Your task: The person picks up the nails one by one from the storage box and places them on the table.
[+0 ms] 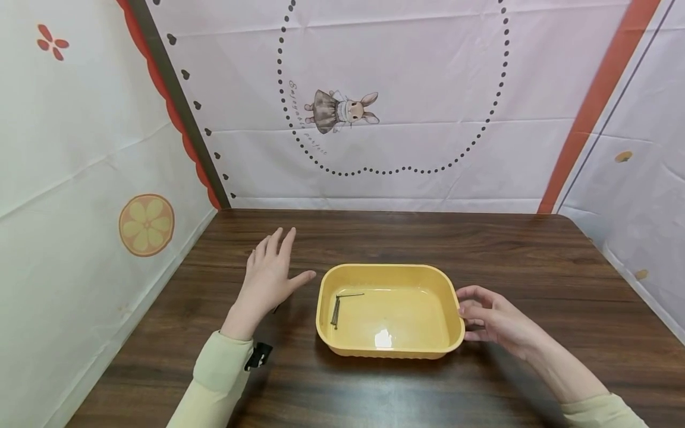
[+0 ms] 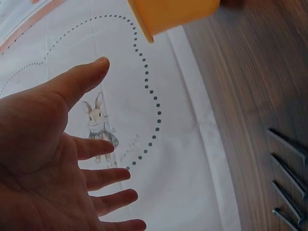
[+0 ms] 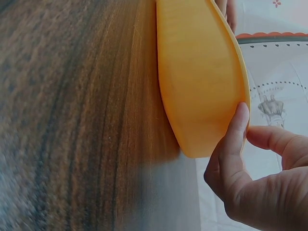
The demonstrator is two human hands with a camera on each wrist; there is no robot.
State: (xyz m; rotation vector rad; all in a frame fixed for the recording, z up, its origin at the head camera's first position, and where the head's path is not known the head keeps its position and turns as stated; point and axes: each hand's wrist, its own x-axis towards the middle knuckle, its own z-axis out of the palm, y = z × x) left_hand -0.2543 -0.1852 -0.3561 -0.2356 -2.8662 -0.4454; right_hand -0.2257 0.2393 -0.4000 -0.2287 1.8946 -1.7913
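A yellow plastic basin point(image 1: 390, 353) sits on the dark wooden table. Inside it, toward the left end, lie several thin metal nails point(image 1: 335, 312). My right hand point(image 1: 495, 321) is at the basin's right end; in the right wrist view, its thumb and a finger pinch the rim. My left hand point(image 1: 266, 279) hovers left of the basin with fingers straight and spread, holding nothing. Beneath that hand, mostly hidden from the head view, more nails point(image 2: 288, 171) lie side by side on the table, heads visible in the left wrist view.
The wooden table point(image 1: 396, 398) runs back to a white cloth point(image 1: 407, 71) printed with a rabbit and dotted lines. Similar cloth hangs along the left point(image 1: 64, 148) and right point(image 1: 642, 196) sides. A black band with a small bow point(image 1: 259, 356) is around the left sleeve.
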